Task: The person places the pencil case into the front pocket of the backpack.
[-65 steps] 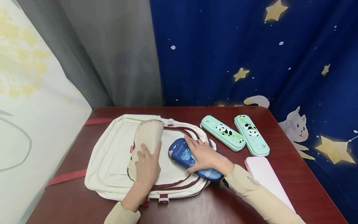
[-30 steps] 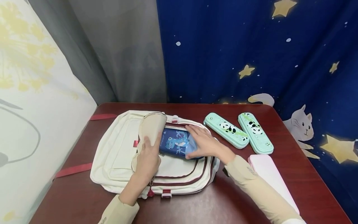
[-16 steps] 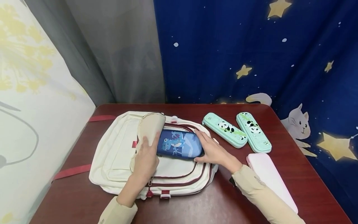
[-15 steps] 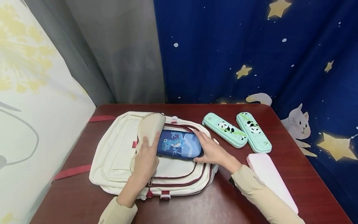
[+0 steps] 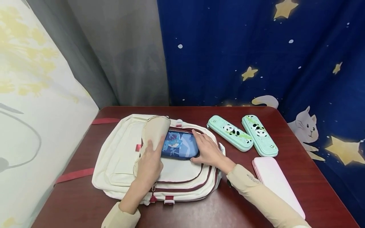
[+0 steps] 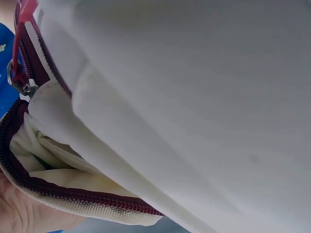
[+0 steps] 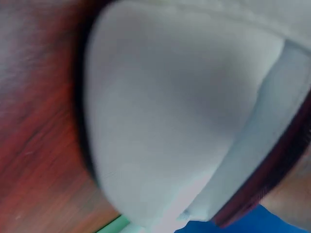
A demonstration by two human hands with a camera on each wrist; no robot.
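Observation:
A cream backpack with dark red zips lies flat on the table, its front pocket unzipped. My left hand holds the folded-back beige pocket flap. In the left wrist view, the open zip edge curves past part of that hand. My right hand grips the right end of a dark blue pencil case with a dinosaur print. The case's left end is hidden behind the flap and the left hand. The right wrist view shows mostly blurred pale backpack cloth.
Two mint-green panda pencil cases lie to the right of the backpack. Nearer the right forearm is a pale pink case. Red straps run left over the dark red-brown table. Curtains hang behind it.
The right hand has brought the blue case round from a slant to nearly level and slid it left under the flap. The left hand stays on the flap.

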